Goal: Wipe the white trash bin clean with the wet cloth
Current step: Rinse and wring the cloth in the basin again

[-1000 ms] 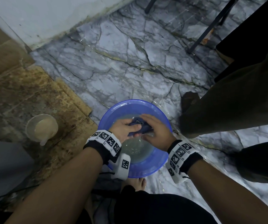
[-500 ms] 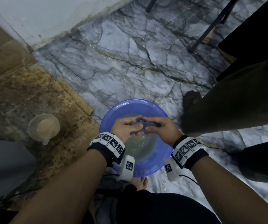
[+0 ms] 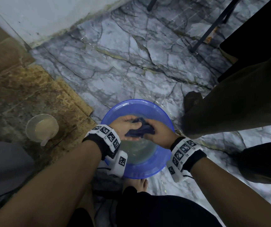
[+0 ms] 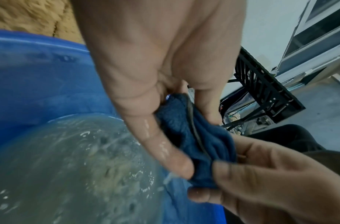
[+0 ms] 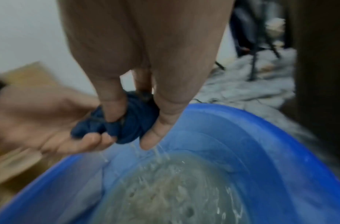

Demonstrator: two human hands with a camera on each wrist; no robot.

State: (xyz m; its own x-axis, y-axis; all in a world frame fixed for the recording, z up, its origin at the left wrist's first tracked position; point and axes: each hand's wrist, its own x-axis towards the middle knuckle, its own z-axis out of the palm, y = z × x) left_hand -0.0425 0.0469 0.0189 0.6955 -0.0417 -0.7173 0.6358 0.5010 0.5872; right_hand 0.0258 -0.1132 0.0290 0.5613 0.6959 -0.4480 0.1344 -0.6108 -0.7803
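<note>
One dark blue cloth (image 3: 138,129) is held bunched between the two hands, directly above the one blue basin (image 3: 157,110) that stands on the marble floor (image 3: 131,63). The left hand (image 3: 123,126) is curled round the left end of the cloth, and the right hand (image 3: 160,133) is curled round the right end, so both grips are clamped on the same cloth. In the right wrist view thin streams of water are seen falling from the cloth into the cloudy water (image 3: 138,151) in the basin. The cloth is judged to be held over the basin so that the wrung-out water is caught there and not spilled on the floor. The two-handed hold is judged to serve the twisting and squeezing, with one end fixed against the other.

The step in hand is taken to be the wringing of the wet cloth before any wiping. The white trash bin is not seen in any view, so its place cannot be told.

To the left of the basin, on a brown mat (image 3: 33,95), one small clear cup (image 3: 42,127) with pale cloudy liquid is set. Two hands, one cloth, one basin and one cup are counted. At the right, the dark trouser legs (image 3: 229,99) of another person are seen close beside the basin.
</note>
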